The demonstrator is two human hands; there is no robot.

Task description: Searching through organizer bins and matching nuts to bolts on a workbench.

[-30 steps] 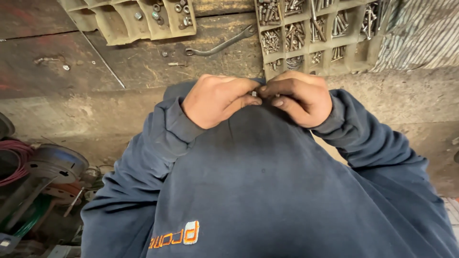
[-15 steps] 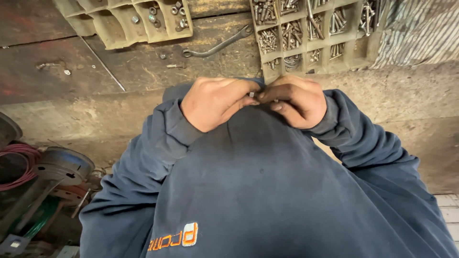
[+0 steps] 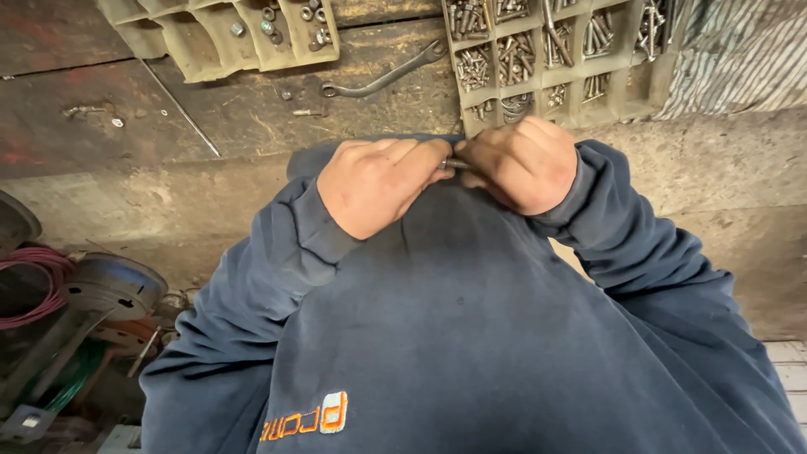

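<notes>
**Both hands pinched one small metal part above the sorted trays**

The right tray (image 3: 563, 59) sat on the worn bench (image 3: 252, 118), its compartments stocked with bolts and screws, sorted in heaps. The left tray (image 3: 218, 38) held far less: a few nuts and washers in its right-hand cells, the others looking bare. A spanner (image 3: 382, 77) lay on the wood between the two trays, with loose bits scattered near it.

The left hand (image 3: 378, 185) and the right hand (image 3: 521, 164) met fingertip to fingertip in front of the chest, both curled and pinching a small metal part (image 3: 454, 164) between them; its kind was too hidden to tell.

Against half a second earlier, the hands kept the same closed pinch on the part and had barely shifted.

The bench's front edge ran just behind the knuckles, close to the right tray's near rim. Open wood lay to the left of the hands. Lower left, a flange (image 3: 113, 286) and coiled hoses (image 3: 34, 286) crowded the floor.
</notes>
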